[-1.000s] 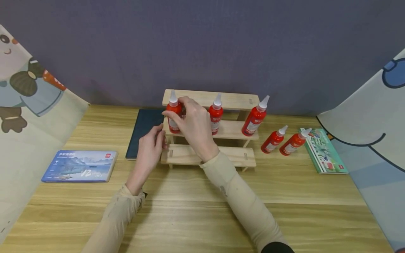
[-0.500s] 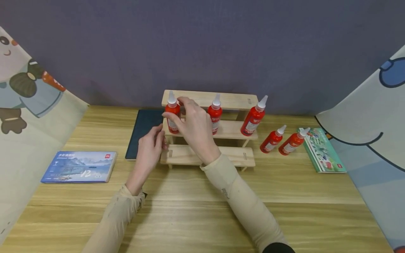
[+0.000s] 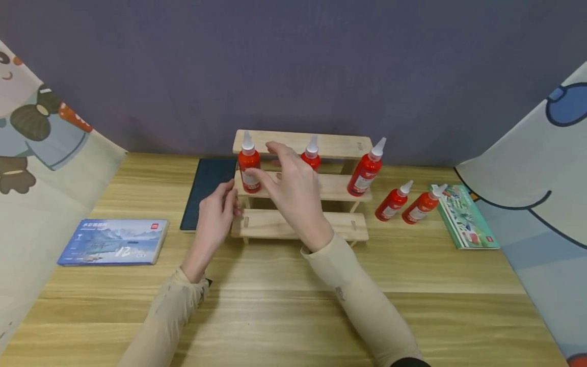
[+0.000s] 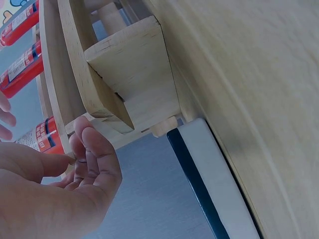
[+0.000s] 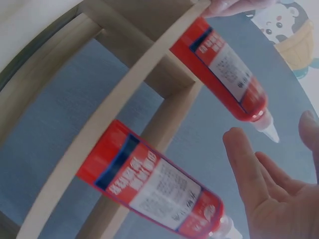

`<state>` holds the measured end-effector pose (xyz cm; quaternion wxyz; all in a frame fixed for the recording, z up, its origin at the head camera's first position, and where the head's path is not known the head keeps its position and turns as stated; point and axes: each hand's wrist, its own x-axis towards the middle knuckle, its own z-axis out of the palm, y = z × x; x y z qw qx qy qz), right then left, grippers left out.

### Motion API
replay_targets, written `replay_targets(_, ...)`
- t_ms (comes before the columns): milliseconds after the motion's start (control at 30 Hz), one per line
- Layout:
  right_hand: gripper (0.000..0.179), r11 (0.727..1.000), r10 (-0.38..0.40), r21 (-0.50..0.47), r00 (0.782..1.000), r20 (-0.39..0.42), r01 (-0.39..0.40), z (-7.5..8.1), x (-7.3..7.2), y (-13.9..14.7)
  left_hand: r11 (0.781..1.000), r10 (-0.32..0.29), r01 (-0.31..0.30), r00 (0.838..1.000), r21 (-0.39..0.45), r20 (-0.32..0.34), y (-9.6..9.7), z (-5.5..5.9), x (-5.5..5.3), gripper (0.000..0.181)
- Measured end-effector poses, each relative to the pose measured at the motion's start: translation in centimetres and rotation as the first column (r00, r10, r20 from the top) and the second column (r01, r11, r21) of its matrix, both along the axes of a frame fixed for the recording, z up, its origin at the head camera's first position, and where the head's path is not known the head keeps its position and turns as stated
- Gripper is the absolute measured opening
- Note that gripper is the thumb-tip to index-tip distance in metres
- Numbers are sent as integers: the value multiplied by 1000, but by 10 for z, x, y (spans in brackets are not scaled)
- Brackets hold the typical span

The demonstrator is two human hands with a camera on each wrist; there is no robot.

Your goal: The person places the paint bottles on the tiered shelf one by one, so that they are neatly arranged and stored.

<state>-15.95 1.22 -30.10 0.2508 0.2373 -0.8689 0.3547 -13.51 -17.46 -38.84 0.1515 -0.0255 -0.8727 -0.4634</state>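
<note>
A three-step wooden rack holds red bottles with white pointed nozzle caps on its middle step. The left bottle stands upright at that step's left end. My right hand is just right of it, thumb and fingers spread and apart from the bottle. Behind this hand the middle bottle is partly hidden; in the right wrist view the fingers are beside the two bottles. The right bottle stands at the other end. My left hand pinches the left end of the rack, its thumb and fingers curled at the edge.
Two more red bottles, a nearer one and one beside it, stand on the table right of the rack. A green book lies beyond them. Left are a dark notebook and a blue box. A grey-blue wall rises behind.
My right hand has let go of the left bottle and drawn back to the right, its fingers opening. The bottle stays on the middle step. My left hand keeps its place.
</note>
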Motion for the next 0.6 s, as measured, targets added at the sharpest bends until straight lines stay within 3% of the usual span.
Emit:
replay_targets(333,63,992,78,-105,996,36,-74,5,20,20,1000,8,-8,1000,16,8,0,0,-2,36)
replay_targets(600,61,991,69,-112,997,-33,-73,5,31,41,1000,-1,1,1000,27,7,0,0,-1,36)
